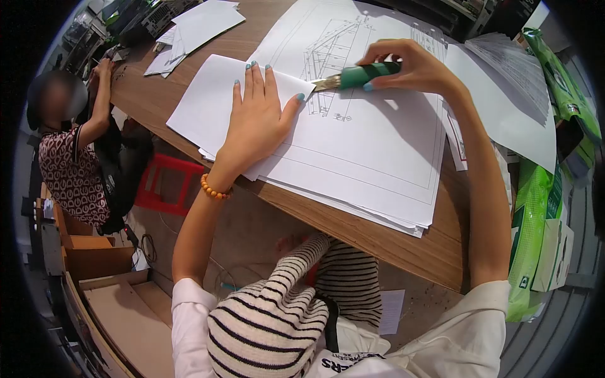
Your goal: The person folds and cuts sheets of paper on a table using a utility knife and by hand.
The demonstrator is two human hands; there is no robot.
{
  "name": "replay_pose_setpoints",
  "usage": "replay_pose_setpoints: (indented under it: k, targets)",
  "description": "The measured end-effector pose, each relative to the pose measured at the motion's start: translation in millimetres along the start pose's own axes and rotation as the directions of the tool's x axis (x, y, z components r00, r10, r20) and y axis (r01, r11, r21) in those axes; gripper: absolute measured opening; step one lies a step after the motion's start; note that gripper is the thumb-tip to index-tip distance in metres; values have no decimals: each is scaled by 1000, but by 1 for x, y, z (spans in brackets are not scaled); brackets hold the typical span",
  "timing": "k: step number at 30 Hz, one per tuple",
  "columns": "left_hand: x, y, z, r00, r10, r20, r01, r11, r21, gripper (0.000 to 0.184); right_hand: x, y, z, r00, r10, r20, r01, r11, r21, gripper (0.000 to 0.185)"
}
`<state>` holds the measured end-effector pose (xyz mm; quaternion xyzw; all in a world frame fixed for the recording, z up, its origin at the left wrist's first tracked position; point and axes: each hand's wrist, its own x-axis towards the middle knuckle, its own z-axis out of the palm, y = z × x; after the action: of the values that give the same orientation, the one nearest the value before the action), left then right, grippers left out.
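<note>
At the table (450,227), paper (205,97) is pressed by the spread left hand (257,120), a tool (357,77) pinched by the right hand (421,68); alongside, green packets' (524,239) contents are hidden.

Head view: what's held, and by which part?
The right hand holds the green-handled tool by its handle; the left hand lies flat on white paper.

Few letters I can read.
Bottom centre, my white shirt (435,340) shows "ERS" and, smaller, seemingly "PRESENT"; the print on my drawing sheet (378,138), upper centre, stays too tiny.
</note>
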<state>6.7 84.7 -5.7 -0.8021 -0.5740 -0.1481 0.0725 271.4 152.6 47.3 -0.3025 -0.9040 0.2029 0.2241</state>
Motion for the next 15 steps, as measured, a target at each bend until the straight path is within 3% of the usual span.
replay_pose_setpoints:
  k: [8, 11, 15]
  targets:
    - [0, -2, -1, 1000, 23, 6, -23, 999, -39, 71, -4, 12, -4, 988, 151, -14, -151, 988, -26, 34]
    - [1, -1, -1, 1000, 24, 4, -24, 999, -24, 70, 2, 2, 2, 998, 29, -58, -32, 998, -48, 34]
    - [1, -1, 0, 1000, 30, 5, -29, 999, -29, 70, 6, -3, 11, 993, 58, -106, -65, 996, -56, 35]
